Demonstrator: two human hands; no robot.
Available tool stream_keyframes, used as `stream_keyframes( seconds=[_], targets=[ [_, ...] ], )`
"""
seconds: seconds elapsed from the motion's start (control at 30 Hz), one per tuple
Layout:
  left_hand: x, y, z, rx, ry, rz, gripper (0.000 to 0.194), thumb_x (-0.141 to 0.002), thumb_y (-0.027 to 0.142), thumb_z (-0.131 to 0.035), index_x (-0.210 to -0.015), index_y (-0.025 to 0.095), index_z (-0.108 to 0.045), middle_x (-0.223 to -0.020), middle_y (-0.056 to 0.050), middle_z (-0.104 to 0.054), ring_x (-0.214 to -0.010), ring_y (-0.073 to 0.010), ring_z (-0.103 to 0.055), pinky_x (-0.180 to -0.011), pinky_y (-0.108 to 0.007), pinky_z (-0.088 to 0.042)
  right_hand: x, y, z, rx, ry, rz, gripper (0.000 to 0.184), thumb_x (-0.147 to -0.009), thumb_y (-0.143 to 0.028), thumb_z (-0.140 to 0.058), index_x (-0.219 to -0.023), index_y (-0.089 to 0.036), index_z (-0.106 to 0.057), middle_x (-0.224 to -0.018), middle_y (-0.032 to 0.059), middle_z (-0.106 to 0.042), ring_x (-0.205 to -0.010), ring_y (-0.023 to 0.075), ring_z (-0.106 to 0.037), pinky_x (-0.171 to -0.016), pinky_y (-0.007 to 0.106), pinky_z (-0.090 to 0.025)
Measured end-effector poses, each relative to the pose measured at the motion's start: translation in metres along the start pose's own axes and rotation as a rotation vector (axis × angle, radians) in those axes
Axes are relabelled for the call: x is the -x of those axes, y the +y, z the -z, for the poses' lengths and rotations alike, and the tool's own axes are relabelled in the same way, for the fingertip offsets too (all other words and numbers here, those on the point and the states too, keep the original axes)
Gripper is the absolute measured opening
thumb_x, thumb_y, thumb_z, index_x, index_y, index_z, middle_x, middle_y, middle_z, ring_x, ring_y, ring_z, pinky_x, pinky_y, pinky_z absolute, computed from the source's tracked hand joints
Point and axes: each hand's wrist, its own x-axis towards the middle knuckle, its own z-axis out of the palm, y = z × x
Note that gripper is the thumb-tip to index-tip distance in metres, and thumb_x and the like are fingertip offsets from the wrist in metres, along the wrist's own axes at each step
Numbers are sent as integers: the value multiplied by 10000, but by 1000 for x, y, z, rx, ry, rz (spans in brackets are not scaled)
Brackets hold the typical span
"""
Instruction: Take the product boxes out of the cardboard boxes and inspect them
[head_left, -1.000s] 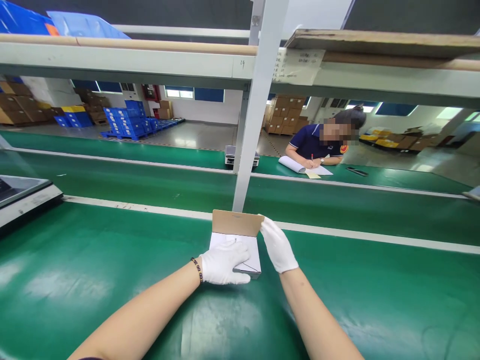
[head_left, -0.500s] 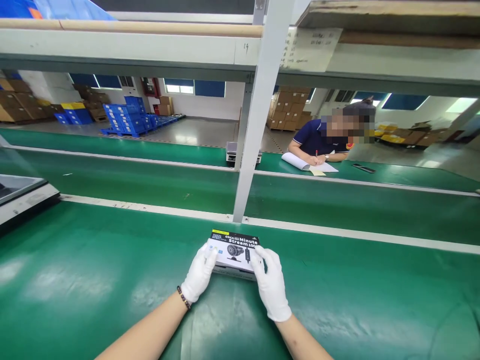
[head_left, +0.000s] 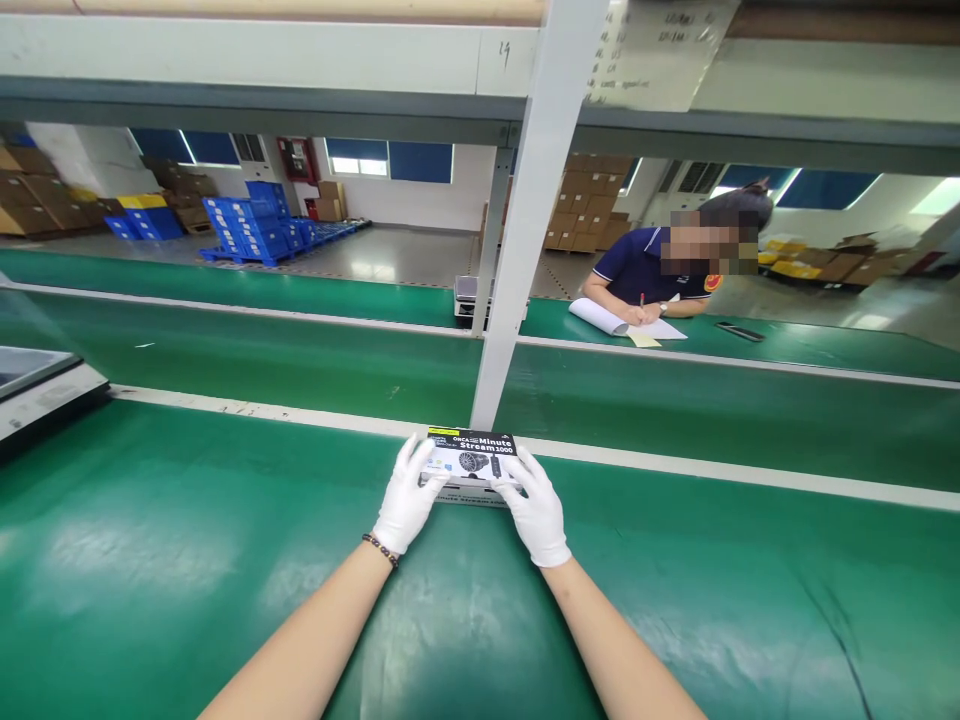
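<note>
A black-and-white printed product box (head_left: 471,462) lies flat on the green tabletop (head_left: 262,530), close to the far edge strip and the foot of the white post. Its top reads "Minute Stream 1000" and pictures a round black device. My left hand (head_left: 409,495), in a white glove with a beaded bracelet at the wrist, grips the box's left end. The opposite end is held by my right hand (head_left: 536,510), also gloved in white, with its thumb along the front corner. The box's underside is hidden.
The white post (head_left: 517,230) rises just behind the box to a shelf beam (head_left: 262,65). A scale-like device (head_left: 49,395) stands at the left. Across the bench, a person in a dark shirt (head_left: 637,262) writes on paper (head_left: 600,316) beside a phone (head_left: 740,331).
Both my hands have moved forward with the box, taking it farther from me toward the post. The head view has tilted slightly downward. The person opposite keeps writing.
</note>
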Motion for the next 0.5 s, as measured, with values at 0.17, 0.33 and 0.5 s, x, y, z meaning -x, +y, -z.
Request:
stream_keyframes(
  seconds=[0.17, 0.33, 0.5],
  targets=[
    [-1, -9, 9, -195, -156, -137, 390, -893, 338, -527, -1253, 192, -568, -1479, -107, -408, -1270, -252, -507, -1061, -389, -452, 3, 9, 0, 239, 5, 319, 309, -905, -399, -510, -1071, -228, -706, -1235, 110, -633, -1114, 272, -600, -915, 443, -520],
    [-3, -5, 16, -294, -198, -286, 391, -934, 410, -442, -1235, 210, -591, -1408, -87, -506, -1367, -273, -384, -1117, -457, -373, 3, 9, 4, 545, 87, 601, 275, -904, -327, -533, -1093, -184, -673, -1152, 131, -659, -1092, 284, -583, -909, 472, -508],
    [2, 2, 8, -117, -228, 42, 399, -947, 404, -401, -1233, 215, -607, -1448, -71, -465, -1352, -242, -414, -1135, -388, -349, 4, -4, 11, 703, -14, 681, 256, -901, -227, -506, -1112, -149, -628, -1056, 132, -683, -1061, 282, -570, -883, 457, -493]
  ],
)
